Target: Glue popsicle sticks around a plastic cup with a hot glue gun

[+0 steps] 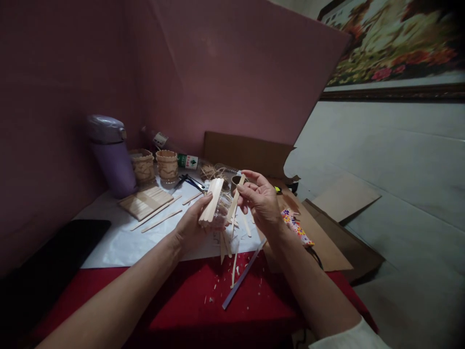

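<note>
My left hand [191, 220] is wrapped round a clear plastic cup [221, 212], which looks like the cut base of a bottle. Several popsicle sticks [212, 201] lie side by side along its wall, with my thumb against them. Between the thumb and fingers of my right hand [258, 196] is a single popsicle stick [236, 198], upright and slightly tilted beside the cup's right side. Whether this stick touches the cup, I cannot tell. Below the hands, loose sticks and broken pieces [234, 264] lie on the white sheet and the red cloth.
At the left stand a purple flask [112, 165] and two decorated cups [167, 165]. A stack of popsicle sticks [145, 202] and black-handled scissors [192, 182] lie on the white sheet [119, 242]. Twine [212, 172] sits behind; cardboard [327, 252] and a purple strip [243, 276] lie right and front.
</note>
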The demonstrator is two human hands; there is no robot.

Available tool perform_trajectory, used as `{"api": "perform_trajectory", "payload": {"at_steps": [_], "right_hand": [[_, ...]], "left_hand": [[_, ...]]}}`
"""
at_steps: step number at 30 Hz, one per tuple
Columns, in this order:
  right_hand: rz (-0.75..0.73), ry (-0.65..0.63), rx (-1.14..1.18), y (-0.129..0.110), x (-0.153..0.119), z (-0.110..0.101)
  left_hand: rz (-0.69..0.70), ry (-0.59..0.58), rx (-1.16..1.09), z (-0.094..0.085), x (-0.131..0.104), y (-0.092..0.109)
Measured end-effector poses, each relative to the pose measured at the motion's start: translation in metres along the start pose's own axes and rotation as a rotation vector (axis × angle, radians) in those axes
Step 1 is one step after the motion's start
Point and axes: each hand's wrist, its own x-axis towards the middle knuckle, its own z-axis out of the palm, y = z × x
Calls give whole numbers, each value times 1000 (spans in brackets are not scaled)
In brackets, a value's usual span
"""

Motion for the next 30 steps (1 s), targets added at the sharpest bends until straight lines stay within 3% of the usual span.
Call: {"api": "perform_trajectory", "payload": {"at_steps": [7, 17, 30], "right_hand": [[4, 45, -25, 12, 2, 8], [99, 226, -25, 19, 1, 11], [98, 228, 3, 26, 1, 9]], "left_hand": [[-26, -99, 20, -5, 3, -4], [8, -66, 112, -1, 1, -9], [14, -117, 153, 2, -1, -8]]}}
